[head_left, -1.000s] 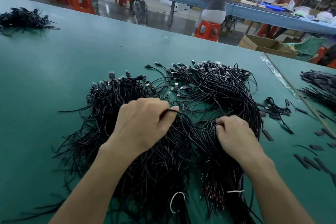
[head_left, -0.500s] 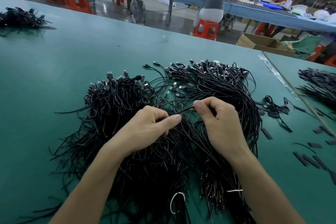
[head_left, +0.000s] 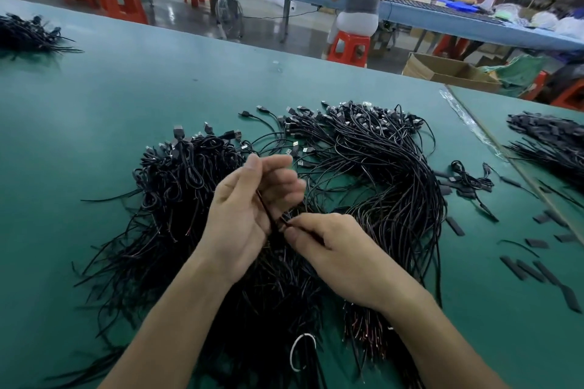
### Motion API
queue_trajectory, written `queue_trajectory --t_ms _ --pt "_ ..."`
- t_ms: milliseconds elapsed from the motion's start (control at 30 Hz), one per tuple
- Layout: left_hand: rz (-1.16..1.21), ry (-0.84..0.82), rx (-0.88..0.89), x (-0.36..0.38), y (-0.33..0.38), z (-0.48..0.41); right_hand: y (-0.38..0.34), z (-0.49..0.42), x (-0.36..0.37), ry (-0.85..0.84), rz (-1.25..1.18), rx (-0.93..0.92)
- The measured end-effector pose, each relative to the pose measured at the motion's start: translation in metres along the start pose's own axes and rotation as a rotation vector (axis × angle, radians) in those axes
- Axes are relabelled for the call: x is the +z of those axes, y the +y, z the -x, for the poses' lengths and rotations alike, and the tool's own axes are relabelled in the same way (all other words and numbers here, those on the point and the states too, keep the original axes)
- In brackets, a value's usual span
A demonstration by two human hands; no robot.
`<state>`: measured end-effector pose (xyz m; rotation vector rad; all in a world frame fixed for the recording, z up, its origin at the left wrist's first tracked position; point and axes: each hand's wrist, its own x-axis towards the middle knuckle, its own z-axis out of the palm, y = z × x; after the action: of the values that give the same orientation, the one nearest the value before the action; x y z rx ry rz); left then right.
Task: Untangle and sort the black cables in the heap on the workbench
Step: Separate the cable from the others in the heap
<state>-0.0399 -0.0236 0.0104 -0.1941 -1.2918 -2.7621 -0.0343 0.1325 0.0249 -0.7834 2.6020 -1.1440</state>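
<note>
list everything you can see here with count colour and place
workbench: one, green, under everything
cable heap: one, black, bench centre
left cable pile: one, black, far left
right cable pile: one, black, right edge
sleeve pieces: many, black, scattered right
tie loop: one, white, near edge
cardboard box: one, brown, beyond bench
stools: several, red, floor behind
single cable: one, black, between hands
left hand: one, holds single cable
right hand: one, pinches its end
</note>
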Motion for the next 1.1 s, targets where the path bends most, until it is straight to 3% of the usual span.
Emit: queue_trajectory --t_ms 100,200,367,500,600,767,833,933,1033,1100 --pt "-0.522 0.032 0.176 -0.011 -0.007 -0.002 -0.005 0.001 -0.004 -0.017 0.023 0.001" --pt "-0.889 -0.122 0.041 -0.012 -0.01 0.001 -0.009 -0.001 -0.012 0.082 0.073 -0.038" --pt "-0.686 -0.243 -0.236 -0.003 0.001 0.008 -0.004 -0.01 -0.031 0.265 -0.124 -0.077" --pt "-0.284 -0.394 -0.35 -0.002 0.012 0.012 -0.001 -0.014 -0.024 0.276 -0.405 -0.065" --pt "-0.035 -0.427 -0.317 -0.002 0.015 0.011 0.0 -0.014 -0.012 0.201 -0.429 0.015" --pt "0.145 -0.165 -0.101 -0.001 0.006 0.003 -0.001 -0.006 -0.005 0.058 -0.095 0.009" --pt "0.024 -0.081 0.045 -0.003 0.0 0.0 -0.004 -0.003 -0.007 -0.005 0.005 0.005" --pt "-0.463 0.049 0.236 -0.008 -0.005 -0.001 -0.008 -0.002 -0.01 -0.06 0.119 -0.006" --pt "-0.847 -0.031 0.151 -0.007 -0.008 0.004 -0.011 -0.004 -0.017 0.064 0.081 -0.063" --pt "-0.847 -0.079 0.006 -0.003 -0.007 0.007 -0.011 -0.005 -0.023 0.099 0.006 -0.091"
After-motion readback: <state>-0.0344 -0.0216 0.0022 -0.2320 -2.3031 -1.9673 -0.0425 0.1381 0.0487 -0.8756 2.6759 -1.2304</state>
